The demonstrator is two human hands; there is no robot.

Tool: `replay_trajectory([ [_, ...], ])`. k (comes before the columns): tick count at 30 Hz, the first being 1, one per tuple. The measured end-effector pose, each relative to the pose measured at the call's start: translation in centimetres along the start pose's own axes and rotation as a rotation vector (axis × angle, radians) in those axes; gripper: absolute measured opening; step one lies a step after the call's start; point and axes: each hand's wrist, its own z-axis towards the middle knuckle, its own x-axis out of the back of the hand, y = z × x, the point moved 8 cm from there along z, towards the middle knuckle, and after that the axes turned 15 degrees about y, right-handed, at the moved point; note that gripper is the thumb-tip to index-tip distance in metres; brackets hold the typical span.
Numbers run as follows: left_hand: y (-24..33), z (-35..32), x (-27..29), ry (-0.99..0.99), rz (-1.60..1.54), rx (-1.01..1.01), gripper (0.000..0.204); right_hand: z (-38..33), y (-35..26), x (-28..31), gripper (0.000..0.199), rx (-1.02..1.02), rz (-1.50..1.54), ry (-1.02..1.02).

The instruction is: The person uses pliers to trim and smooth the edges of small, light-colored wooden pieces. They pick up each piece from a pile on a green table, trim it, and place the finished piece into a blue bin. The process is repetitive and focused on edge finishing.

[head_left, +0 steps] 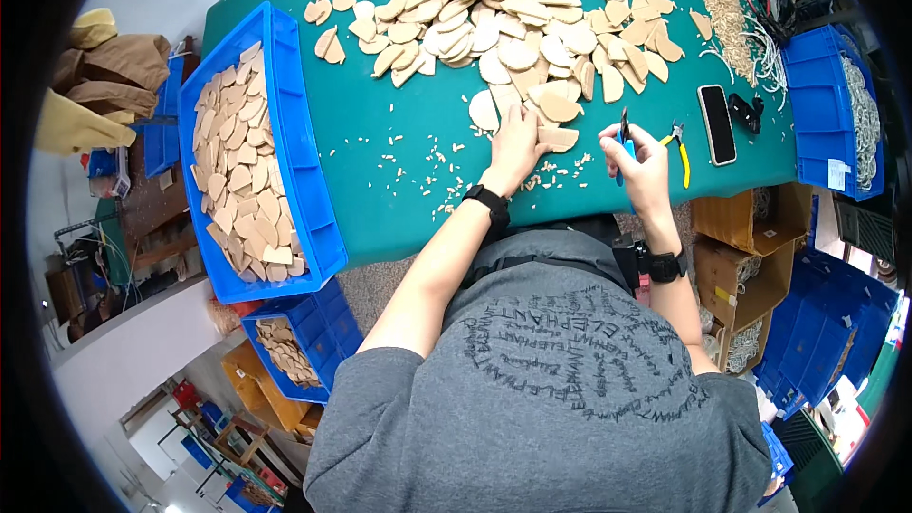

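Note:
My left hand is closed on a flat, tan half-round piece near the front edge of the green table. Other tan pieces lie just beyond its fingers. My right hand, a little to the right, grips a small blue-handled hand tool with its dark tip pointing up and away; it looks like pliers or nippers. The tool is apart from the piece. Pale offcuts are scattered beneath and to the left of my hands. A large heap of similar tan pieces covers the far part of the table.
A blue crate full of tan pieces stands at the left. Right of my right hand lie yellow-handled pliers, a phone and a black cable. Farther right are pale slivers, white cords and another blue crate.

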Motion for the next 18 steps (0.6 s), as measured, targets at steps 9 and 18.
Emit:
replay_trajectory([
  [9,0.9,-0.1,6.0,0.043,-1.121,0.672,0.017,0.1,1.2,-2.1,0.010,-0.021,-0.062,-0.119],
  [18,1.4,-0.6,13.9,0.048,-1.219,0.749,0.016,-0.8,-1.6,-8.0,0.015,0.092,-0.143,-0.297],
])
